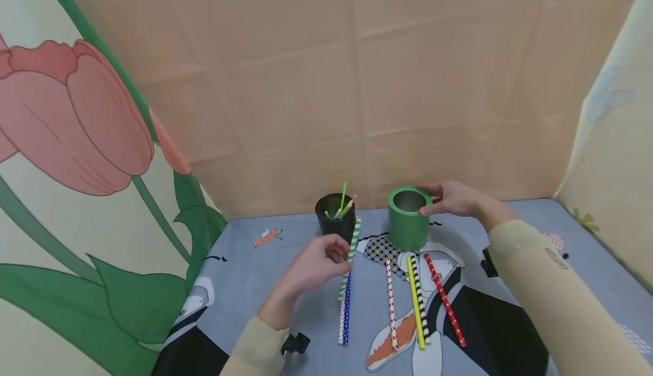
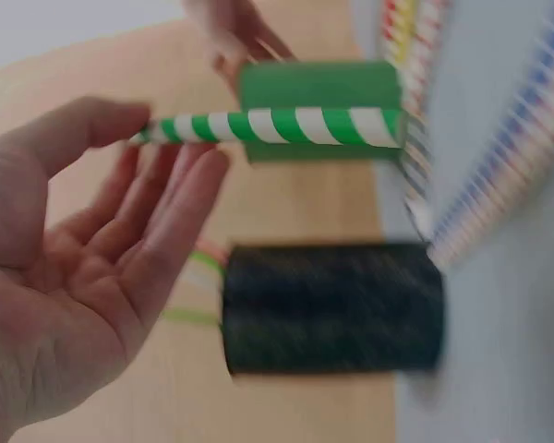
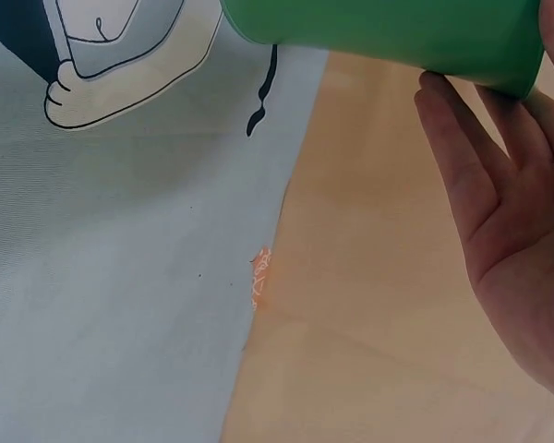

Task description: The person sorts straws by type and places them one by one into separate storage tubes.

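Observation:
My left hand (image 1: 318,265) pinches one end of a green-and-white striped paper straw (image 2: 277,125) between thumb and fingertips. In the head view this hand is just in front of a black cup (image 1: 334,229), which holds several green and pale sticks (image 1: 344,197). To the right stands a green cylindrical cup (image 1: 408,228) with a thick rim and grey inside. My right hand (image 1: 451,199) grips that cup near its top from the right, the thumb at the front and the fingers behind. The right wrist view shows its fingertips against the green wall (image 3: 397,32).
Blue-patterned white straws (image 1: 346,316) lie below my left hand. Farther right lie a red-dotted white straw (image 1: 391,302), a yellow one (image 1: 416,302), a black-and-white striped one (image 1: 419,285) and a red one with white dots (image 1: 445,299). A brown sheet (image 1: 357,109) hangs behind the table.

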{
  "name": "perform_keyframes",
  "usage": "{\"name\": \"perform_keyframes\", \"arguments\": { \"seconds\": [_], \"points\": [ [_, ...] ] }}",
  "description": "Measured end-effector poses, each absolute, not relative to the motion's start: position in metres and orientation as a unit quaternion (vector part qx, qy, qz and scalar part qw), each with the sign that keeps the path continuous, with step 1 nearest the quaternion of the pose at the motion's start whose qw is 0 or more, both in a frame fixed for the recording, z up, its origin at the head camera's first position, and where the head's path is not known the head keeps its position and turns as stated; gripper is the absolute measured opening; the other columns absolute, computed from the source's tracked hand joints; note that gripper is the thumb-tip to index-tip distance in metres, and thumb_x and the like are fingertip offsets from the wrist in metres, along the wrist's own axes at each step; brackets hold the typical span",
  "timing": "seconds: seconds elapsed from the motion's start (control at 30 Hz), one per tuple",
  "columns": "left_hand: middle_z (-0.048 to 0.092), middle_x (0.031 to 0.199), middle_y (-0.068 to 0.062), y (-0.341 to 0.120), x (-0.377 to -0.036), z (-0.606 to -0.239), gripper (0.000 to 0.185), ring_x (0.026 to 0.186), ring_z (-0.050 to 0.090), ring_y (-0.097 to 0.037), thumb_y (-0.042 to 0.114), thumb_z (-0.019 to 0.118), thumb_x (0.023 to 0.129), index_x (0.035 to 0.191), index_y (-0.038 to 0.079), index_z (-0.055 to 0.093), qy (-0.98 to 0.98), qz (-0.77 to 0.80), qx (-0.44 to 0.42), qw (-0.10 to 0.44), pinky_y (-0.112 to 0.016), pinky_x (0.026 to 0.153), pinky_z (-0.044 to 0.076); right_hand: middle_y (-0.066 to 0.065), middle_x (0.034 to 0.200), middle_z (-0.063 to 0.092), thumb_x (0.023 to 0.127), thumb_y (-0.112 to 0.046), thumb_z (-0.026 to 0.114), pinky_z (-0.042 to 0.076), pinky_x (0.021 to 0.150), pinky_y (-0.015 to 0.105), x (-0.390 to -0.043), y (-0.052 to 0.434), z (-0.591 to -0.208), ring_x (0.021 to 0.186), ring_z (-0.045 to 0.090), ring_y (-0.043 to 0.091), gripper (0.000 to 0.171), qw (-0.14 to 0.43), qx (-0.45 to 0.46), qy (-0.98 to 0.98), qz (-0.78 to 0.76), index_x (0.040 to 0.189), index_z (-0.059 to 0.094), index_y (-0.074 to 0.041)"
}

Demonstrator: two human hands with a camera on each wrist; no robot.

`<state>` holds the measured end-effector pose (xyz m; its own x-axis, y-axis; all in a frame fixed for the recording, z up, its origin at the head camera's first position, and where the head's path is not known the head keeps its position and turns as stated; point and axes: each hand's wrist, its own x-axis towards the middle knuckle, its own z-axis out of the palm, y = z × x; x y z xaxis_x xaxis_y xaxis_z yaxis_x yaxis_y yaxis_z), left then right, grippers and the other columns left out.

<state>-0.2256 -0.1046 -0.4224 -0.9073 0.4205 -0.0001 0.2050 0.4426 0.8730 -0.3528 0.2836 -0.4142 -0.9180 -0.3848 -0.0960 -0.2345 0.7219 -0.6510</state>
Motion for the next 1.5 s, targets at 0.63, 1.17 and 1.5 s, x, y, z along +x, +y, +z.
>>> {"name": "perform_keyframes", "arguments": {
  "seconds": [0.63, 1.17, 1.5],
  "points": [
    [0.076, 0.098, -0.004, 0.034, -0.308, -0.427, 0.016, 0.086, 0.071, -0.012, 0.007, 0.084, 0.093, 0.103, 0.003, 0.072, 0.604, 0.772, 0.066, -0.186, -0.024, 0.078, 0.059, 0.026, 0.151, 0.058, 0.096, -0.046, 0.081, 0.049, 0.106, 0.067, -0.365, 0.277, -0.418, 0.135, 0.057, 0.049, 0.09, 0.131, -0.167, 0.911, -0.353, 0.165, 0.04, -0.006],
    [0.079, 0.096, -0.005, 0.065, -0.322, -0.456, 0.021, 0.087, 0.076, -0.015, 0.002, 0.085, 0.089, 0.11, -0.003, 0.08, 0.65, 0.728, -0.007, -0.221, -0.029, 0.081, 0.063, 0.026, 0.155, 0.053, 0.1, -0.035, 0.079, 0.053, 0.105, 0.061, -0.371, 0.273, -0.414, 0.135, 0.058, 0.048, 0.081, 0.14, -0.168, 0.906, -0.363, 0.166, 0.039, -0.007],
    [0.075, 0.119, -0.023, 0.044, -0.289, -0.459, 0.039, 0.109, 0.075, -0.035, -0.001, 0.084, 0.088, 0.125, -0.007, 0.073, 0.615, 0.766, 0.028, -0.185, -0.033, 0.092, 0.062, 0.029, 0.157, 0.05, 0.101, -0.032, 0.077, 0.053, 0.106, 0.062, -0.373, 0.268, -0.414, 0.137, 0.056, 0.049, 0.082, 0.149, -0.167, 0.9, -0.375, 0.166, 0.036, -0.005]
  ]
}}
